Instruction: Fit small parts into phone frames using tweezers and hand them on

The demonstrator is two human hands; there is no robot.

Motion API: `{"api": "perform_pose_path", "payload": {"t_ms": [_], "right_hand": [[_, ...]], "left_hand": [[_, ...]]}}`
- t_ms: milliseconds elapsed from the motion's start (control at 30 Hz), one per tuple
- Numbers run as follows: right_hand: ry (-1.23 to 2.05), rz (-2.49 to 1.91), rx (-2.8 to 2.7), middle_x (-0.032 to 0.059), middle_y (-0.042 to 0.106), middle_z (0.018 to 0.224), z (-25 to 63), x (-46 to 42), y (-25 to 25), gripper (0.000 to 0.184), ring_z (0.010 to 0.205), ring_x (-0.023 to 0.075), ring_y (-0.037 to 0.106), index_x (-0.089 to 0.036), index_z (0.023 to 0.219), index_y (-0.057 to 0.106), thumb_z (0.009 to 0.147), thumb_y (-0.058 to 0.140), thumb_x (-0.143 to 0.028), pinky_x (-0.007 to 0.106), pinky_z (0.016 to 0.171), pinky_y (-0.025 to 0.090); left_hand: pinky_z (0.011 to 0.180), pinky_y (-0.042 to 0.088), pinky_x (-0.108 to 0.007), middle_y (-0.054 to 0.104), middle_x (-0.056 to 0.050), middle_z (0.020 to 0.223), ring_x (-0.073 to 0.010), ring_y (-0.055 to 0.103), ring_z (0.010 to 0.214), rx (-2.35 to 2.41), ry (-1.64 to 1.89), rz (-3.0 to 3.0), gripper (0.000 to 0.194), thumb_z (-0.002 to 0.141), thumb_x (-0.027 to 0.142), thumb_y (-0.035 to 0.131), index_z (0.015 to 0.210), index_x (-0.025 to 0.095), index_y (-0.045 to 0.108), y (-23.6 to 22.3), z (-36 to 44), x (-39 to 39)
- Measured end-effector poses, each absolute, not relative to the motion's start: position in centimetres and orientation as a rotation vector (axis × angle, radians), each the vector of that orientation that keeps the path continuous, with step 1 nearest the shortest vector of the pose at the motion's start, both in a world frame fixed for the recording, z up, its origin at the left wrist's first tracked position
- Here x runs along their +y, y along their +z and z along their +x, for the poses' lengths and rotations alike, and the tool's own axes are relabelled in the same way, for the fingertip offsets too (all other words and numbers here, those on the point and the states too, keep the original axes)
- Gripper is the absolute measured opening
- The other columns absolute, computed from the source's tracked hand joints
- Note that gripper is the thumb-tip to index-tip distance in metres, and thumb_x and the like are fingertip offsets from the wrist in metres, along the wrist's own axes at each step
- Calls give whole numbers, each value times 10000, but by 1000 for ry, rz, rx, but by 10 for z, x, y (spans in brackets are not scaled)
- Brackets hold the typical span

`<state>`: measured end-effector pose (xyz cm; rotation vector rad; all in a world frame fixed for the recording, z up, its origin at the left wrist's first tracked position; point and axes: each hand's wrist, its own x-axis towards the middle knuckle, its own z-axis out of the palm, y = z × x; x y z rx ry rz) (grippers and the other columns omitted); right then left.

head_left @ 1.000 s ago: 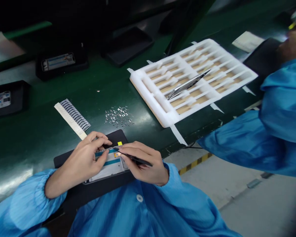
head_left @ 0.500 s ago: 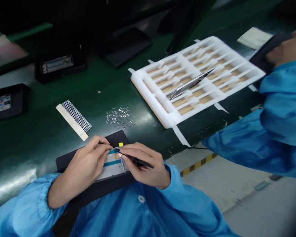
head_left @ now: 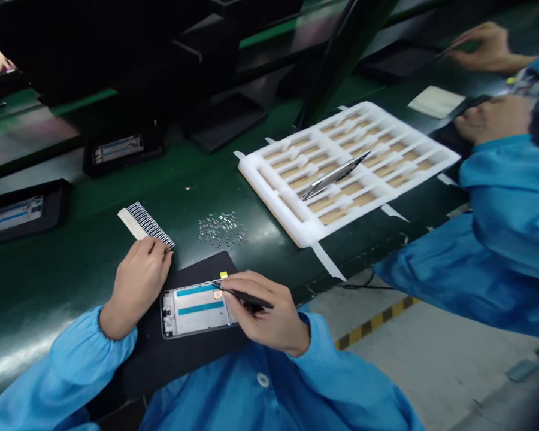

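Note:
My right hand [head_left: 263, 314] is shut on black tweezers [head_left: 247, 298], whose tip rests at the top edge of a phone frame [head_left: 195, 310]. That frame lies flat on a black mat [head_left: 193, 353], with blue strips across its white face and a small orange piece [head_left: 217, 294] near the tweezer tip. A small yellow label [head_left: 224, 275] sits just beyond it. My left hand [head_left: 139, 281] is off the frame, its curled fingertips at the lower end of a black-and-white striped strip [head_left: 144, 222]. Whether those fingers pinch anything is hidden.
Loose silver bits [head_left: 222, 230] lie on the green bench [head_left: 94, 185]. A white foam tray [head_left: 256, 173] holds steel tweezers [head_left: 330, 181]. A co-worker's hands [head_left: 494, 120] and blue sleeve [head_left: 507, 197] are at right. Black trays with phone frames [head_left: 24, 215] stand far left.
My left hand has let go of the phone frame and moved left to the striped strip. The frame now lies flat on the mat. The co-worker's second hand has come into view.

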<state>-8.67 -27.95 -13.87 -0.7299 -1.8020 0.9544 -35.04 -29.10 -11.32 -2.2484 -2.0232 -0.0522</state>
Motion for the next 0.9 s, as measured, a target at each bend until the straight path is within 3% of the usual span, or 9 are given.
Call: {"api": "perform_pose_path", "payload": {"t_ms": [100,233,400,500,600,733,900], "right_hand": [[1029,-759,-1718,98,813,957,-84,-278,-131,201,830,230,788,-210,1058,792,917,704,-97,343,721,669],[1085,-790,-1618,80,814,922,-77,-275,-125,153,824,232,779,-219,1020,811,944,701,-144,352,728,652],[1187,-763,-1450,96,797,1017,-70,-274,-126,322,968,271,762,-234,999,811,1085,507,-296,442,869,619],[1159,-777,-1414,91,783,1023,-69,-279,-121,323,1045,279,738,-237,982,790,1091,488,-273,461,936,591],[1161,-800,-1488,72,739,929,-72,-287,-113,302,861,217,712,-233,1066,764,1093,464,-209,386,797,595],[1149,-773,-1632,55,720,904,-80,-295,-106,270,784,178,685,-226,1167,735,1063,500,-145,325,712,577],[1089,-831,-1683,39,703,838,-90,-297,-106,147,702,154,669,-210,1083,755,988,661,-148,281,616,550]], "left_hand": [[795,551,-436,708,-163,1008,-320,671,927,-1998,-16,-2241,286,1066,251,428,973,144,677,-121,-351,-289],[723,526,-400,691,-154,896,-297,665,829,-1969,21,-2232,306,1067,240,396,905,162,643,-120,-349,-290],[646,487,-373,676,-113,803,-271,651,712,-1931,44,-2322,282,1069,237,386,901,178,605,-106,-351,-290],[693,509,-374,711,-123,920,-272,683,784,-1900,-36,-2391,255,1076,237,392,971,171,615,-95,-344,-297],[828,539,-353,716,-98,1040,-240,699,936,-1901,-421,-2556,179,1077,250,466,1044,185,630,-83,-328,-309],[737,552,-245,735,-14,925,-139,717,826,-2161,-1193,-2751,49,1035,228,600,1021,212,644,-76,-305,-322],[775,625,-259,786,-36,919,-155,775,835,-2393,-1822,-2648,61,1015,217,645,964,190,664,-85,-295,-326]]}}
